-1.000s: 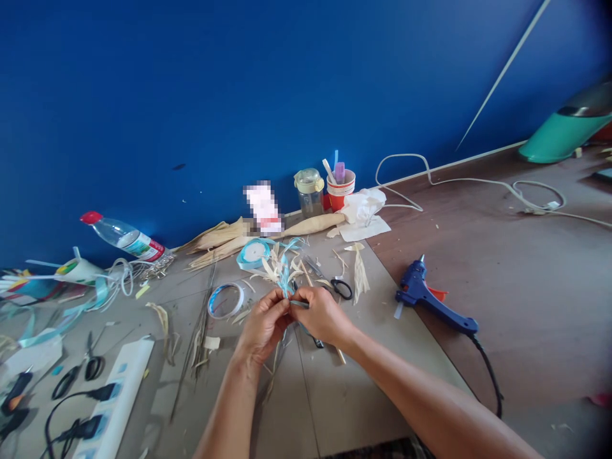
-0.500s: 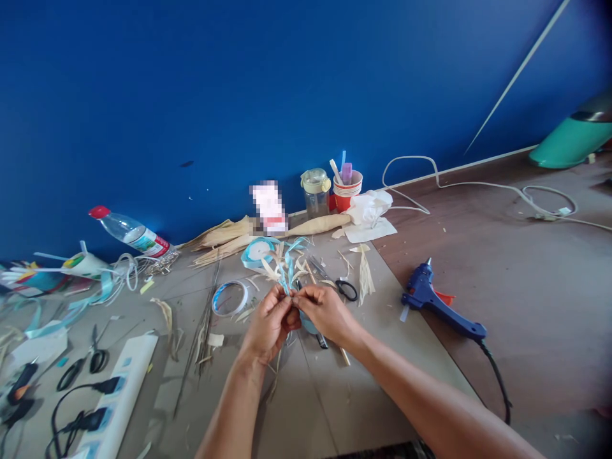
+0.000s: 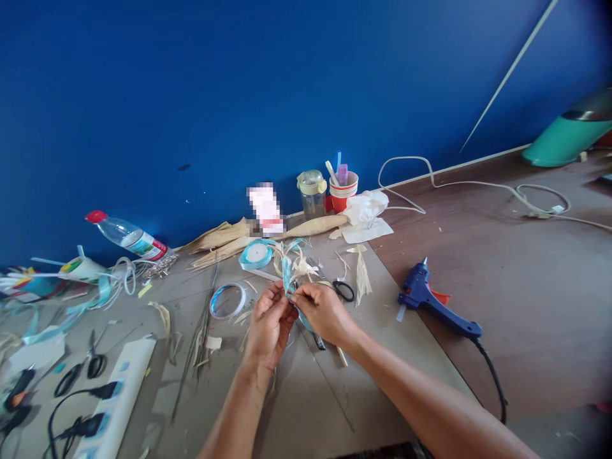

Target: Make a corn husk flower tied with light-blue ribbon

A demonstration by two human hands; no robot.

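My left hand [image 3: 268, 322] and my right hand [image 3: 324, 311] meet above the grey board [image 3: 306, 395], fingers pinched together on a small bundle of pale husk strips and light blue ribbon [image 3: 289, 273]. The strips fan out upward from my fingertips. A length of the blue ribbon hangs down between my hands. A spool of light blue ribbon [image 3: 255, 254] lies just beyond the bundle, and a roll of clear tape [image 3: 226, 300] lies to the left of my left hand.
A blue glue gun [image 3: 433, 299] with its black cord lies right on the brown floor. Black-handled scissors [image 3: 342, 289], dried husks [image 3: 224, 236], a jar [image 3: 312, 192], a red paper cup [image 3: 343, 189], a water bottle [image 3: 125, 238], a white power strip [image 3: 117, 395] and more scissors [image 3: 79, 373] surround me.
My hands have turned the bundle slightly: the husk strips now lean to the right and the fingers of both hands have shifted their grip on it. The view drifted a little.
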